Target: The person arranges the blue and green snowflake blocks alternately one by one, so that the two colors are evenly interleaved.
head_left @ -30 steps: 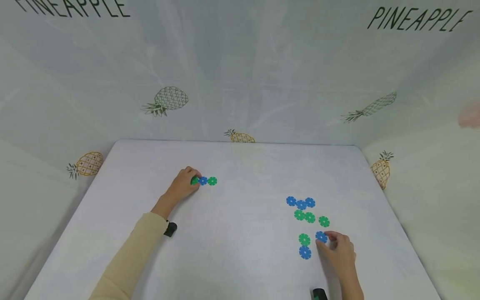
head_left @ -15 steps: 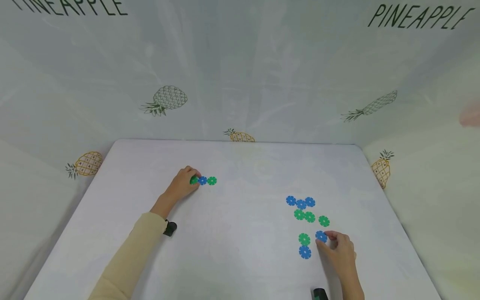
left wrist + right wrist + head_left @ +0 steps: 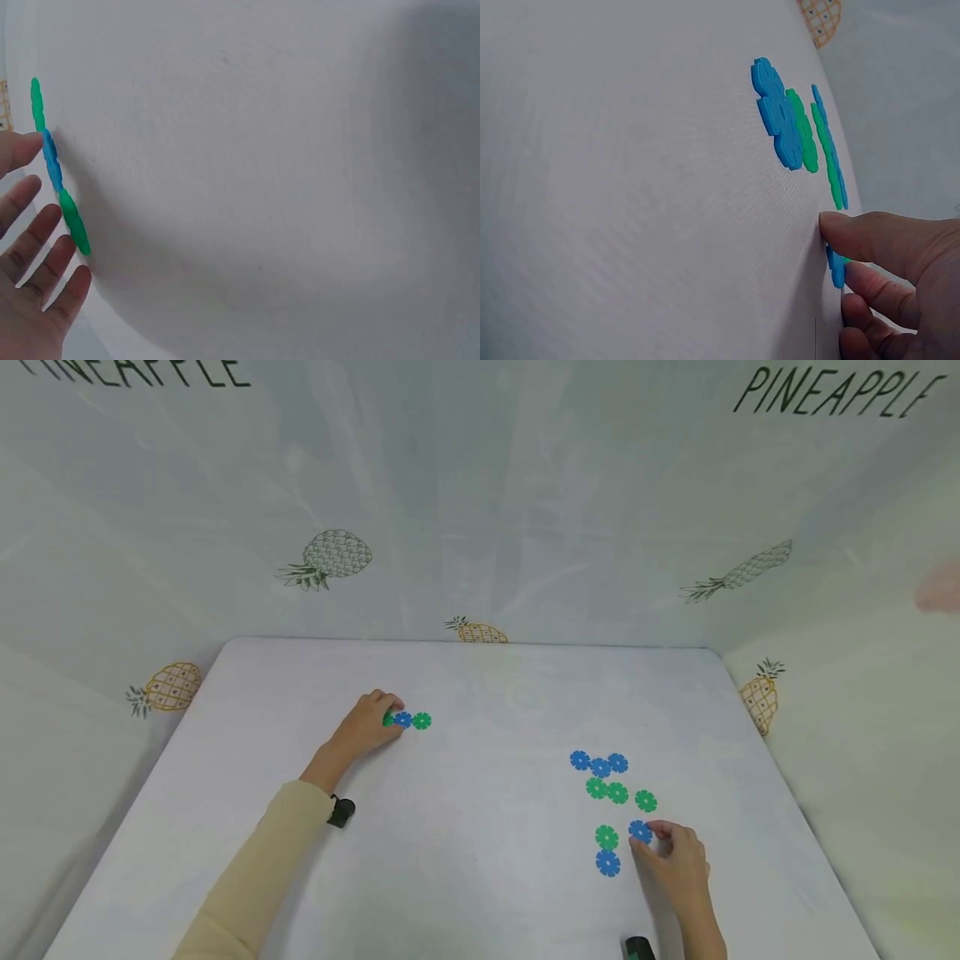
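Note:
In the head view my left hand (image 3: 367, 725) lies over the left end of a row of three snowflake building discs. The row runs from a partly hidden green disc (image 3: 387, 718) through a blue disc (image 3: 402, 720) to another green disc (image 3: 422, 721). My thumb and index finger pinch the blue middle one; in the left wrist view the other fingers extend beside the joined row (image 3: 52, 161). On the right, my right hand (image 3: 677, 864) pinches a single blue disc (image 3: 640, 832) between thumb and index finger, low over the table; the right wrist view shows its edge (image 3: 838, 275).
Left of the right hand, a green disc (image 3: 607, 837) adjoins a blue disc (image 3: 608, 863). Further back lie three blue discs (image 3: 600, 767), two green discs (image 3: 596, 788) and a lone green disc (image 3: 646, 801). A pineapple-print curtain (image 3: 480, 527) borders the white table (image 3: 480, 818).
My left hand has shifted slightly right along the row, covering more of the left green disc. The right hand and the loose discs keep their places; the head view shifts a little.

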`<move>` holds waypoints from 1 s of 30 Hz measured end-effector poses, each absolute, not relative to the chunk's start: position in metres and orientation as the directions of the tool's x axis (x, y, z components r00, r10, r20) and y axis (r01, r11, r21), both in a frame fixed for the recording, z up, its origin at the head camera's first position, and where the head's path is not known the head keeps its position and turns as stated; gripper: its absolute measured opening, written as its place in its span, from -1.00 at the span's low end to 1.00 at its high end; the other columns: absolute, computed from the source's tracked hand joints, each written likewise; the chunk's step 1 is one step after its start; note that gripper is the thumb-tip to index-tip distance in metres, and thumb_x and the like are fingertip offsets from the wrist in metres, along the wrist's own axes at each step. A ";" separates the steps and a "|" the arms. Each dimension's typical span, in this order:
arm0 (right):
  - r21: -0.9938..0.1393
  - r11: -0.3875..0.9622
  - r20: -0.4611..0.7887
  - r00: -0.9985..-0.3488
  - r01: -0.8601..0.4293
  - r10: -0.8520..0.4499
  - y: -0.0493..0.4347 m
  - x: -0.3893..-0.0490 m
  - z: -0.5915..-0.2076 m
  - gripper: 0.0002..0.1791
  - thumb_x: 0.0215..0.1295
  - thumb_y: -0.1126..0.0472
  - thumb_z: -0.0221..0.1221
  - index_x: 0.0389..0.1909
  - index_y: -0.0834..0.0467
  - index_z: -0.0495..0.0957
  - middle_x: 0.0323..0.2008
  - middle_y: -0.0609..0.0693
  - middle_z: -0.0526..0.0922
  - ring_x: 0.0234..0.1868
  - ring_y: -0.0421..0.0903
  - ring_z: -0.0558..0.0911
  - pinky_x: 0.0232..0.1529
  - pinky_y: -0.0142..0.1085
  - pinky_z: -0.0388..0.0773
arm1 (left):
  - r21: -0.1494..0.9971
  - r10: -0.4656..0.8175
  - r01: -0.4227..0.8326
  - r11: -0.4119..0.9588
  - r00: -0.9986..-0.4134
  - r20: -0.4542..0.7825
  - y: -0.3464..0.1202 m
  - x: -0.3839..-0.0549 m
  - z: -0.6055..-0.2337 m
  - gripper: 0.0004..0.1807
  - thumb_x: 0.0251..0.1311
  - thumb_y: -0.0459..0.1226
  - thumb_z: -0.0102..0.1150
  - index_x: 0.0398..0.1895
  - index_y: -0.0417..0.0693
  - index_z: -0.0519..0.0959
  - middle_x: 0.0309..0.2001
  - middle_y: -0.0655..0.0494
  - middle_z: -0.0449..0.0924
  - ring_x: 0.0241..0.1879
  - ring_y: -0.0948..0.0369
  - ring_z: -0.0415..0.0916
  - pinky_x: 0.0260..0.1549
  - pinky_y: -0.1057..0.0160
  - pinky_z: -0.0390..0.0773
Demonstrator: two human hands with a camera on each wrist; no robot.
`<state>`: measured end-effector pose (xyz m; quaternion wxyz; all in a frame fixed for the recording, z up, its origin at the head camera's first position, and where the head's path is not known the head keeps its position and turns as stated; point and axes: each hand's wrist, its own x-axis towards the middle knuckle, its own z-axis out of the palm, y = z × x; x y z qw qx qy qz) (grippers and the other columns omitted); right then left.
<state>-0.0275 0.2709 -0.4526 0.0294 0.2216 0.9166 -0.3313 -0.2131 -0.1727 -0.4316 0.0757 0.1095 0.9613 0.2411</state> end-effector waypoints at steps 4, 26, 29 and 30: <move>-0.599 0.675 -0.212 -0.899 0.430 0.384 0.271 -0.028 -0.453 -0.52 0.16 0.18 0.21 0.04 0.32 0.37 0.02 0.32 0.32 0.05 0.21 0.23 0.13 0.19 0.02 | 0.473 0.260 0.194 0.859 -0.962 -0.077 -0.166 -0.214 -0.430 -0.57 0.11 -0.17 0.22 0.05 -0.08 0.47 0.06 -0.09 0.41 0.07 -0.04 0.30 0.08 -0.07 0.37; -0.586 0.678 -0.207 -0.891 0.444 0.404 0.270 -0.028 -0.454 -0.54 0.16 0.18 0.22 0.03 0.32 0.38 0.01 0.29 0.31 0.03 0.20 0.24 0.10 0.16 0.10 | 0.478 0.318 0.252 0.841 -0.946 -0.060 -0.152 -0.219 -0.439 -0.62 0.11 -0.18 0.23 0.01 -0.03 0.49 0.02 -0.01 0.38 0.04 0.01 0.31 0.03 -0.02 0.43; -0.583 0.680 -0.203 -0.890 0.444 0.407 0.271 -0.028 -0.456 -0.54 0.15 0.18 0.22 0.02 0.31 0.38 0.01 0.29 0.32 0.02 0.19 0.24 0.09 0.15 0.11 | 0.481 0.324 0.261 0.837 -0.945 -0.052 -0.152 -0.218 -0.439 -0.62 0.11 -0.18 0.23 0.01 -0.04 0.49 0.02 -0.02 0.38 0.03 0.00 0.31 0.04 -0.03 0.43; -0.583 0.681 -0.200 -0.890 0.444 0.409 0.271 -0.028 -0.456 -0.54 0.15 0.18 0.23 0.02 0.31 0.38 0.00 0.29 0.32 0.01 0.19 0.24 0.09 0.15 0.11 | 0.482 0.325 0.263 0.836 -0.944 -0.050 -0.152 -0.218 -0.439 -0.63 0.11 -0.19 0.24 0.00 -0.05 0.49 0.01 -0.02 0.39 0.03 0.00 0.31 0.04 -0.03 0.42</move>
